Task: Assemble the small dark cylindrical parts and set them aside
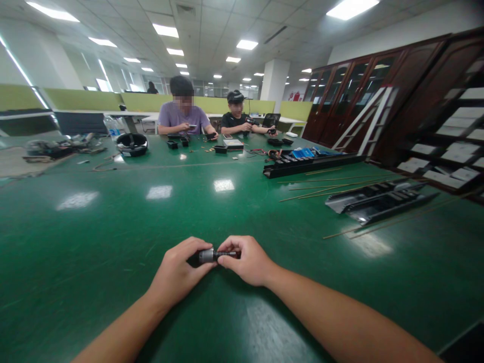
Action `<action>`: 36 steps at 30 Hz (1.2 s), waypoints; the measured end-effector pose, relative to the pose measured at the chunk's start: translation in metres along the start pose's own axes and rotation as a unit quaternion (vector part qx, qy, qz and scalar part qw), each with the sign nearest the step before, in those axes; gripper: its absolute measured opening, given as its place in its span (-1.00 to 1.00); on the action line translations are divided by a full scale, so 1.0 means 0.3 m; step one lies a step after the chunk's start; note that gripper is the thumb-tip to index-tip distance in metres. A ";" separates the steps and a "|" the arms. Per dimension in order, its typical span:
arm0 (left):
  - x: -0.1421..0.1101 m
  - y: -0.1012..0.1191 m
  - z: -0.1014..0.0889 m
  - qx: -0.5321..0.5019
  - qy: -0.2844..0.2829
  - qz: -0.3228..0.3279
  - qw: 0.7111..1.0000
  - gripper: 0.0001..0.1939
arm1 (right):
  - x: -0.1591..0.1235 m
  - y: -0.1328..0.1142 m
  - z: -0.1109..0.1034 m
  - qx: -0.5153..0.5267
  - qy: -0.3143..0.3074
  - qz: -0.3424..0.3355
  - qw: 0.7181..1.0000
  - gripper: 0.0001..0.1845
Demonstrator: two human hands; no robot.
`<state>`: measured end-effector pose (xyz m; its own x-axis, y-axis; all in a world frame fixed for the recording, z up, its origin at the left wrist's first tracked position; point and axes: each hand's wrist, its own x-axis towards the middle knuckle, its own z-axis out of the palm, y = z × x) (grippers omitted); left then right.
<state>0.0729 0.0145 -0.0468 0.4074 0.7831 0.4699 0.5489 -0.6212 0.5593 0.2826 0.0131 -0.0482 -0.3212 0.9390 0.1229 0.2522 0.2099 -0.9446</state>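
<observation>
Close in front of me, a small metal cylinder (206,255) with a dark end lies level between my hands, looking like a small motor. From its right end runs a thin, ridged shaft (226,253). My left hand (181,269) has thumb and fingers closed around the cylinder's left part. The fingertips of my right hand (245,259) pinch around the shaft, partly covering it. Both hands are low over the green table (151,227). Whether the ridges are a thread or a spring, I cannot make out.
Black metal channels (378,201) and thin brass-coloured rods (321,191) lie at right, near a channel with blue parts (306,153). A black headset-like object (131,144) sits at far left. Two people work across the table among black trays (220,149). A stepladder (374,116) stands beyond.
</observation>
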 end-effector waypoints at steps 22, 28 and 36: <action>-0.003 0.004 -0.002 0.006 0.012 0.019 1.000 -0.79 | -0.002 -0.005 0.000 -0.014 0.004 0.000 1.000 -0.86; 0.002 0.008 -0.002 0.005 0.029 0.041 0.999 -0.79 | -0.003 -0.007 -0.001 -0.018 0.006 -0.006 1.000 -0.87; -0.002 0.005 -0.005 0.004 0.030 0.046 0.998 -0.79 | -0.004 -0.014 -0.002 -0.021 0.012 -0.015 1.000 -0.86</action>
<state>0.0725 0.0128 -0.0453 0.4122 0.7193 0.5592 0.5170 -0.6900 0.5065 0.2823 0.0113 -0.0442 -0.3075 0.9384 0.1579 0.2812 0.2481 -0.9270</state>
